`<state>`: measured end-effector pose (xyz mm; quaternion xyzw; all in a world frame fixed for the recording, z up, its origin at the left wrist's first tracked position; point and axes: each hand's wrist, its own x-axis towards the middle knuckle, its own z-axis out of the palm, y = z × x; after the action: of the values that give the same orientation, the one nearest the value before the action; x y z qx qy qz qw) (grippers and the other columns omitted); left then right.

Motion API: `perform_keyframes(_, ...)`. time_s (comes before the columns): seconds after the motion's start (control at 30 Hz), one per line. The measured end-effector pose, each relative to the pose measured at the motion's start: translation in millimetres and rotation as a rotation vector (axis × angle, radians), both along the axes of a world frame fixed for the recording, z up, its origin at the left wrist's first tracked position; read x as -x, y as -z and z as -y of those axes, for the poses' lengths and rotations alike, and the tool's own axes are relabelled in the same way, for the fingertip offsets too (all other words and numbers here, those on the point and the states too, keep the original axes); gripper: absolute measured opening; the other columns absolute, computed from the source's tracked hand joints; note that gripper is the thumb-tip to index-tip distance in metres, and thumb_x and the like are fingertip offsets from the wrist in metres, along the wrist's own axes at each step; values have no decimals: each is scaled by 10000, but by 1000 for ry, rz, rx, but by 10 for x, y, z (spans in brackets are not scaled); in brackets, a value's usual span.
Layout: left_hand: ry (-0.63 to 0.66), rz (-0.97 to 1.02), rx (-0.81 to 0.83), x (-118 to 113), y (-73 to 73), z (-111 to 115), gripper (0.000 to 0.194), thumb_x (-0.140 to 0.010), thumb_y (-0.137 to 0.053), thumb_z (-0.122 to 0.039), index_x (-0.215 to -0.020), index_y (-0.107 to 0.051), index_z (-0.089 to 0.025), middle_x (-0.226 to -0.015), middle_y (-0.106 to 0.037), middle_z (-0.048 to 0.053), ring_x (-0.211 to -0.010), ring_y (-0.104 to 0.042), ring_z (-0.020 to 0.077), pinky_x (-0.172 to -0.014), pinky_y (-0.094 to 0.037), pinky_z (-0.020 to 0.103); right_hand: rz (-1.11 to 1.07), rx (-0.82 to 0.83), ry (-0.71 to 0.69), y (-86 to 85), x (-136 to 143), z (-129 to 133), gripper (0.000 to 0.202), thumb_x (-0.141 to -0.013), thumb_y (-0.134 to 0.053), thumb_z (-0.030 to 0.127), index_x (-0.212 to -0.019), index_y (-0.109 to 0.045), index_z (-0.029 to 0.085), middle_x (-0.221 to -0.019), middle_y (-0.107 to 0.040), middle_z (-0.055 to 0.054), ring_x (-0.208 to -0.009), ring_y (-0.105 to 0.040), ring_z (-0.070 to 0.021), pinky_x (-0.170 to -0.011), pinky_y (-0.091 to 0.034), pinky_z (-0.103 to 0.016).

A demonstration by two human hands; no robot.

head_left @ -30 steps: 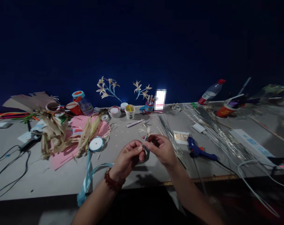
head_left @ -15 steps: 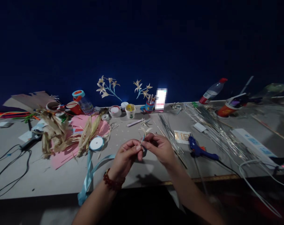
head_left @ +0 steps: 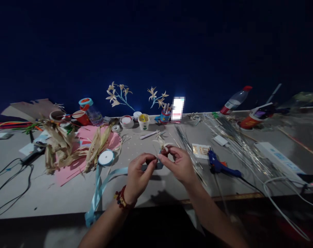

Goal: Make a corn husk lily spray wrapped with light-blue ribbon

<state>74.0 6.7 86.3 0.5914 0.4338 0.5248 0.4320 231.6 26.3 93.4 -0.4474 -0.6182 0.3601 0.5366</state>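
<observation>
Pale flower in the pinched fingers of the right hand
The flower [head_left: 162, 146] rises just above the right hand's [head_left: 180, 166] closed fingertips. The left hand's [head_left: 139, 175] thumb and forefinger nearly meet just beside them; whether they grip the blue ribbon [head_left: 117, 171] cannot be told. Left of those fingers lies the ribbon roll [head_left: 106, 158].

1 counter [head_left: 66, 199]. 1 left hand [head_left: 138, 177], 1 right hand [head_left: 178, 165]. 1 pale flower [head_left: 162, 146] between them. 2 flower sprays [head_left: 116, 102] [head_left: 152, 93] at rear, read as 5 and 3 blooms. 1 glue gun [head_left: 220, 166]. 1 blue ribbon roll [head_left: 106, 158]. 2 red cups [head_left: 81, 118] [head_left: 248, 121]. 1 red-capped bottle [head_left: 234, 101]. 1 power strip [head_left: 279, 162]. 1 lit screen [head_left: 177, 110]. 1 tub with yellow inside [head_left: 143, 124]. Silver wires [head_left: 245, 148]: many, overlapped, count not readable.
</observation>
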Motion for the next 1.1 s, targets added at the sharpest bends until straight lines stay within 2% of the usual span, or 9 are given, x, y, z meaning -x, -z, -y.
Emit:
perform_keyframes(0.17, 149, 319, 223, 14, 23, -20, 136, -842, -649, -274, -765, -653, -162, -641, -601, 5, -638, -537, 138, -653, -419, 264, -142, 107, -71, -11, 12, 3, 142, -734, -755, 303, -690, -669, 199, -735, -664, -25, -730, -620, -175, -698, -501, -282)
perform_keyframes(0.3, 374, 626, 489, 24, 8, -74, 122, -774, -706, -235, -742, -637, -139, -570, -537, -17, -538, -446, 97, -586, -348, 247, -267, 214, -155, -3, -1, 9, 180, -707, -791, 337, -687, -674, 202, -758, -680, -29, -773, -631, -178, -746, -507, -298)
perform_keyframes(0.43, 536, 763, 617, 6, -13, -111, 144, -758, -702, -228, -702, -610, -133, -475, -447, -38, -484, -396, 90, -558, -312, 249, -341, 309, -199, 9, -1, 15, 233, -669, -818, 375, -697, -669, 198, -751, -690, -24, -742, -630, -168, -733, -507, -296)
perform_keyframes(0.53, 611, 788, 672, -17, 3, -108, 182, -747, -708, -267, -701, -586, -140, -472, -399, -55, -465, -371, 88, -546, -316, 256, -327, 292, -201, 24, -4, 19, 227, -690, -804, 363, -698, -653, 193, -764, -679, -22, -732, -618, -158, -710, -493, -278)
perform_keyframes(0.63, 494, 646, 552, -20, 21, -77, 167, -796, -683, -287, -748, -594, -154, -523, -453, -42, -510, -419, 100, -567, -345, 256, -256, 178, -159, 43, -28, 18, 197, -753, -753, 338, -703, -628, 195, -745, -637, -15, -739, -598, -158, -717, -478, -276)
perform_keyframes(0.77, 138, 126, 69, 11, -8, -16, 68, -822, -679, -239, -846, -673, -176, -741, -642, 20, -695, -559, 144, -691, -413, 276, -94, 35, -104, 41, -69, 12, 175, -798, -709, 298, -701, -607, 195, -710, -600, -3, -702, -563, -149, -693, -455, -266)
perform_keyframes(0.87, 53, -81, -112, 20, -35, 16, 67, -835, -659, -213, -788, -686, -174, -734, -658, 27, -722, -577, 158, -716, -416, 284, -24, 4, -82, 16, -64, 16, 167, -808, -697, 272, -691, -609, 192, -703, -602, -3, -695, -562, -149, -683, -445, -265)
perform_keyframes(0.97, 90, 109, 55, 9, -19, 18, 113, -859, -635, -229, -766, -663, -170, -665, -631, 5, -669, -563, 138, -686, -415, 267, -102, 44, -92, -1, -36, 27, 158, -785, -719, 274, -684, -628, 194, -722, -627, -7, -721, -586, -155, -708, -456, -269)
perform_keyframes(1.1, 321, 552, 422, -5, 23, -25, 110, -821, -674, -236, -763, -643, -147, -562, -580, -18, -550, -498, 99, -598, -377, 232, -261, 175, -162, -6, -8, 42, 159, -729, -772, 309, -696, -666, 195, -745, -651, -13, -735, -596, -156, -701, -465, -270)
